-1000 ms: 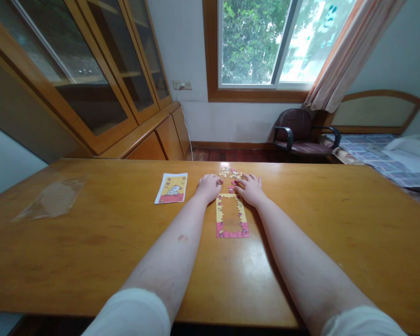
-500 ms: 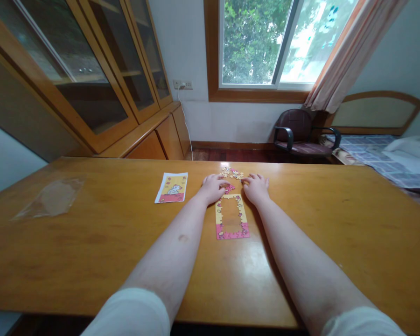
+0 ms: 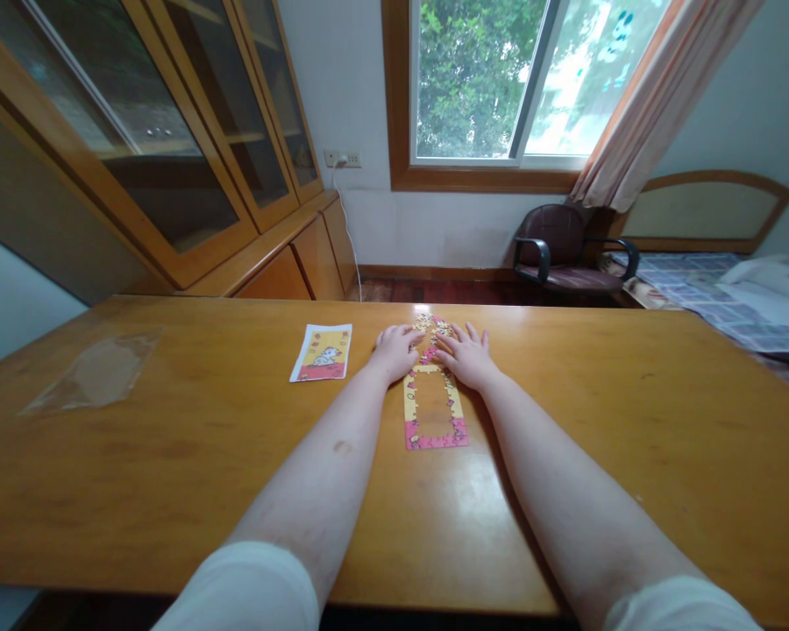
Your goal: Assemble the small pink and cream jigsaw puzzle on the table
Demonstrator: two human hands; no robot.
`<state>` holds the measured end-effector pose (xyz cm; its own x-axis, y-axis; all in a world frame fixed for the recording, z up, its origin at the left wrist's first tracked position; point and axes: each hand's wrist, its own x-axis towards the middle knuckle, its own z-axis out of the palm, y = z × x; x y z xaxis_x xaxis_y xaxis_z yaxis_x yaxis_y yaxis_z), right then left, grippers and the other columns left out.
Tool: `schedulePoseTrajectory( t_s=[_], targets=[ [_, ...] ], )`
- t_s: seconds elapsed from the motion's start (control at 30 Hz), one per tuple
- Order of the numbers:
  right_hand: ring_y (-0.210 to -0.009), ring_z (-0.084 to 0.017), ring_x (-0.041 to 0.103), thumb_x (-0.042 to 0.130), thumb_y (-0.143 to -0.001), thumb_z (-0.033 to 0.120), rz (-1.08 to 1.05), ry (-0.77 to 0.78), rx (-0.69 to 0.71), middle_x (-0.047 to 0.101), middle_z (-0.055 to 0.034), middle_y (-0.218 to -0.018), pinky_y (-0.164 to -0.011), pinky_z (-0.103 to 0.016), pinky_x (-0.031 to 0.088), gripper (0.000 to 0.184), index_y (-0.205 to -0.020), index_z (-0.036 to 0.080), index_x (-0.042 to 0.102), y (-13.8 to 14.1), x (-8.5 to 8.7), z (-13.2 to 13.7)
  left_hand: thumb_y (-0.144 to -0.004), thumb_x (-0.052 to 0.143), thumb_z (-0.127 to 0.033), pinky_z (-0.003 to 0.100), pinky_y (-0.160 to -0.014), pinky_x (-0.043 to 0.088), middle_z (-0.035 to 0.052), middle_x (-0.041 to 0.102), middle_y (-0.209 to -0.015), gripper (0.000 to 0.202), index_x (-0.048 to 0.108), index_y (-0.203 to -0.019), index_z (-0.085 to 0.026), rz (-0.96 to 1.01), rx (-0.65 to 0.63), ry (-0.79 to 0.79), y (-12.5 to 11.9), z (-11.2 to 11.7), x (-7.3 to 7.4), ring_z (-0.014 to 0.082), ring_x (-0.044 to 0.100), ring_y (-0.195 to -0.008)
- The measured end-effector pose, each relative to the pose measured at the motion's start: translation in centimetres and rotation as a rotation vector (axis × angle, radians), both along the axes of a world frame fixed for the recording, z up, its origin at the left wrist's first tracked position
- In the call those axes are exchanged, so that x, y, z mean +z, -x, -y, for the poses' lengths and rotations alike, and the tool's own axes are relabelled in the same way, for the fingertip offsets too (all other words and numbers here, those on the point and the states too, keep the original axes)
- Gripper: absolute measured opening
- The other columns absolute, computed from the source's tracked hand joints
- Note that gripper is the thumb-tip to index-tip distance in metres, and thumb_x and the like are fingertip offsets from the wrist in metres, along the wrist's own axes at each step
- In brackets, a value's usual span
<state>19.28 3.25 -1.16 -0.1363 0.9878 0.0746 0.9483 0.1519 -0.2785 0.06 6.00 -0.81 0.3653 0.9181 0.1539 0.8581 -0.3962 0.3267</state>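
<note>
A rectangular jigsaw puzzle border (image 3: 437, 442), yellow above and pink below, lies joined on the table with bare wood inside it. Just beyond its far edge is a heap of loose puzzle pieces (image 3: 429, 321), yellow, white and pink. My left hand (image 3: 394, 350) rests at the heap's left side, its fingers stretched toward the pieces. On the right, my right hand (image 3: 468, 354) lies with fingers spread, the tips touching or just over the pieces. Neither hand visibly holds a piece. Left of my hands lies a picture card (image 3: 322, 352) showing a white animal on yellow and pink.
A clear plastic bag (image 3: 98, 372) lies at the left on the wooden table (image 3: 237, 473). Past the table's far edge stand a glass-doored cabinet (image 3: 263, 197), an armchair (image 3: 565, 250) and a bed (image 3: 703, 272).
My right hand has shifted left onto the loose pieces, and its fingers have spread. My left hand has barely moved.
</note>
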Motion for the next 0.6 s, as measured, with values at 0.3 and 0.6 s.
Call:
schedulePoseTrajectory(
  t_s=[0.3, 0.6],
  targets=[
    [-0.146, -0.039, 0.014, 0.034, -0.094, 0.062, 0.031, 0.032, -0.121, 0.028, -0.0130, -0.158, -0.111, -0.067, 0.001, 0.062, -0.145, 0.030, 0.044, -0.53, -0.37, -0.30, -0.093, 0.040, -0.044, 0.059, -0.117, 0.008, 0.0003, 0.033, -0.157, 0.045, 0.052, -0.136, -0.041, -0.091, -0.044, 0.129, -0.71, 0.56, 0.21, 0.0326, 0.023, -0.145],
    [-0.145, -0.037, 0.019, 0.041, -0.092, 0.062, 0.023, 0.024, -0.008, 0.033, -0.0067, -0.156, -0.112, -0.066, 0.005, 0.051, -0.136, 0.039, 0.054, -0.16, 0.03, 0.05, -0.089, 0.046, -0.029, 0.051, -0.117, 0.023, 0.0052, 0.052, -0.142, 0.040, 0.062, -0.126, -0.031, -0.054, 0.103, 0.008, -0.37, 0.08, -0.01, 0.0265, 0.039, -0.135]
  ],
)
